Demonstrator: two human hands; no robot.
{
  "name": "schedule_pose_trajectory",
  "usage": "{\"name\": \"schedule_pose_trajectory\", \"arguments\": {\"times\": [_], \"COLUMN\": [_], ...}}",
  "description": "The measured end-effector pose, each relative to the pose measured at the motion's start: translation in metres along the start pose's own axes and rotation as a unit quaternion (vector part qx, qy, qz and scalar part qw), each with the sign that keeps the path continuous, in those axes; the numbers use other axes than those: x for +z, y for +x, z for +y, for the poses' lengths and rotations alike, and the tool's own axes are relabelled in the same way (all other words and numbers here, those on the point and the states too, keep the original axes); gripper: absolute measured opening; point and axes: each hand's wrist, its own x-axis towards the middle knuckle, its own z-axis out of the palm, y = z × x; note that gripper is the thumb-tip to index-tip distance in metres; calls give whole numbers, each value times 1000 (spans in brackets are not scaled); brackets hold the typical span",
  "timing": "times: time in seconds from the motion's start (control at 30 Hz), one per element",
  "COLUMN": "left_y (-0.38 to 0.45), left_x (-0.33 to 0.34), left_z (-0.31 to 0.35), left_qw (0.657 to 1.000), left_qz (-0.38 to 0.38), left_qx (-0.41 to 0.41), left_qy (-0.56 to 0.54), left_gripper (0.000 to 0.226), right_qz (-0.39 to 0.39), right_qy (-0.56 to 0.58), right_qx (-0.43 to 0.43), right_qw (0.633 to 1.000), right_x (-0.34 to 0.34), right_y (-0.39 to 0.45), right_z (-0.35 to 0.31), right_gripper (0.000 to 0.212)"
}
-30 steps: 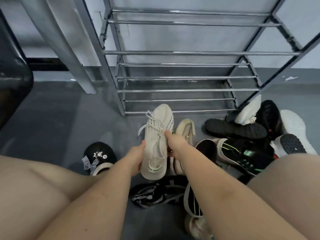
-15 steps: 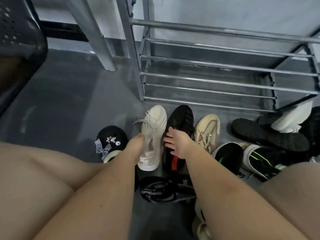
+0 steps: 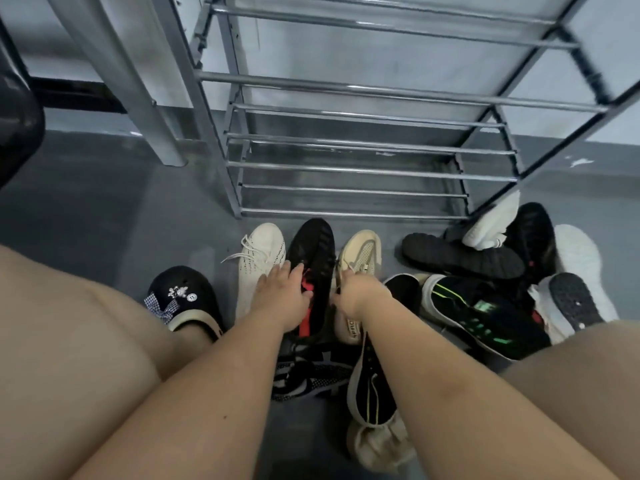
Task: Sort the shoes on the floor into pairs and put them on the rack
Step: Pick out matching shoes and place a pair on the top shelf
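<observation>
An empty metal shoe rack (image 3: pixel 346 169) stands against the wall ahead. In front of it, side by side on the floor, lie a white sneaker (image 3: pixel 258 258), a black sneaker with a red stripe (image 3: pixel 315 244) and a beige sneaker (image 3: pixel 363 249). My left hand (image 3: pixel 282 296) rests with fingers stretched across the black sneaker's opening, next to the white one. My right hand (image 3: pixel 353 292) is on the beige sneaker's collar, fingers curled down into it. A black clog with a checked bow (image 3: pixel 183 296) sits to the left.
To the right, a heap holds an upturned black shoe (image 3: pixel 460 258), a black shoe with green stripes (image 3: pixel 478 306) and white sneakers (image 3: pixel 575 258). Near me lie a black-and-white patterned shoe (image 3: pixel 311 375) and a black shoe with a beige heel (image 3: pixel 370 389). A dark chair (image 3: pixel 17 119) stands at left.
Both hands held the white sneaker up; it now lies on the floor. My left hand has moved onto the black sneaker and my right hand onto the beige one.
</observation>
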Motion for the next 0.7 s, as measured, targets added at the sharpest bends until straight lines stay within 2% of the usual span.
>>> {"name": "schedule_pose_trajectory", "arguments": {"times": [0.13,0.37,0.57,0.7], "left_y": [-7,-26,-28,-19], "left_x": [0,9,9,3], "left_z": [46,109,140,163], "left_qw": [996,975,963,962], "left_qz": [6,25,8,6], "left_qx": [76,204,241,244], "left_qy": [35,82,123,127], "left_gripper": [62,64,64,64], "right_qz": [32,63,92,103], "right_qy": [-54,-63,-47,-50], "right_qx": [26,100,176,179], "right_qw": [998,991,979,977], "right_x": [-9,-11,-28,-47], "right_y": [-25,-78,-109,-107], "right_z": [39,133,205,232], "right_gripper": [55,57,56,57]}}
